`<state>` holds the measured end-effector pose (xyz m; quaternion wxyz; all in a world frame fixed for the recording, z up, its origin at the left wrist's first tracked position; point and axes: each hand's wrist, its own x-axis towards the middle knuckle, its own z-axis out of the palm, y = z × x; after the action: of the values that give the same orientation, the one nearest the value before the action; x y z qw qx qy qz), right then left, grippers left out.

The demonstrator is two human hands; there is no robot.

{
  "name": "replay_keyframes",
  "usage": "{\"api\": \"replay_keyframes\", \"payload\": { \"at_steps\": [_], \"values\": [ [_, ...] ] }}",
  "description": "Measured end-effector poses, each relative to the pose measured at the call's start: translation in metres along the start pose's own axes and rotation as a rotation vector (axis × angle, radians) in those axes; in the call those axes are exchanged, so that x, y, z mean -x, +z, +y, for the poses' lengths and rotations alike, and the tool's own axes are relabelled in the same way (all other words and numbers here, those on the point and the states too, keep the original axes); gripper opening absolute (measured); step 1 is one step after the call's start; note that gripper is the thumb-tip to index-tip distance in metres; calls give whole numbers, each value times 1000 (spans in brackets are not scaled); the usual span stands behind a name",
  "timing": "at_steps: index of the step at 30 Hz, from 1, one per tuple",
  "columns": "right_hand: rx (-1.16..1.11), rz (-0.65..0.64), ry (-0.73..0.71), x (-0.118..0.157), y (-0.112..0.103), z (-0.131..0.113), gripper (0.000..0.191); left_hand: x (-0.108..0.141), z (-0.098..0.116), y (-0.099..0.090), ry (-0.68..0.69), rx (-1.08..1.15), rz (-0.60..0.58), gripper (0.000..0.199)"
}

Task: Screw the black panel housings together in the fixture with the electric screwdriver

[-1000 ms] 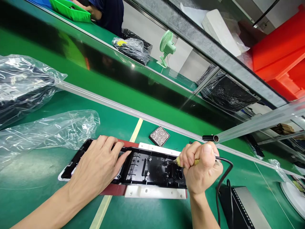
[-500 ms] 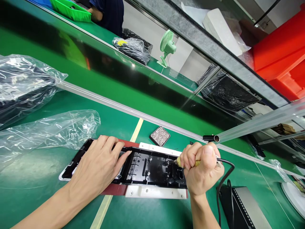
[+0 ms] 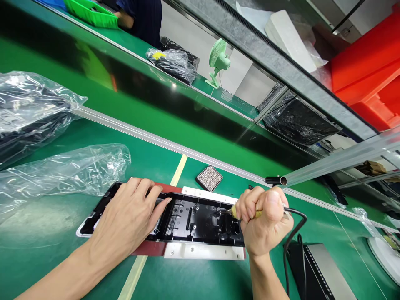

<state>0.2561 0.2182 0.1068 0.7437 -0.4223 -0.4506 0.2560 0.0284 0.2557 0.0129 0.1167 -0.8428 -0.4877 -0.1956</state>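
A long black plastic housing lies in a fixture with white rails on a red board. My left hand rests across the housing's left part, fingers bent over its far side and thumb on an inner edge, holding it. In my closed right hand is a soldering iron with a yellow handle and black cord. Its tip points left and down into the housing's right half; whether it touches the plastic I cannot tell.
A small black tray of metal bits sits behind the fixture. Clear plastic bags lie at left. A black-and-grey device stands at right. Across the bench are a green fan, a green basket and a person in dark clothing.
Both hands and the soldering iron keep the same places over the housing. Only a very slight shift of the whole view shows.
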Motion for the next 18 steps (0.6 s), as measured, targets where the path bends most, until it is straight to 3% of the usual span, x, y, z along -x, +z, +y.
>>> {"api": "replay_keyframes", "payload": {
  "at_steps": [18],
  "values": [
    [5, 16, 16, 0, 0, -1, 40, -1, 0, 0, -15, 21, -24, 28]
  ]
}}
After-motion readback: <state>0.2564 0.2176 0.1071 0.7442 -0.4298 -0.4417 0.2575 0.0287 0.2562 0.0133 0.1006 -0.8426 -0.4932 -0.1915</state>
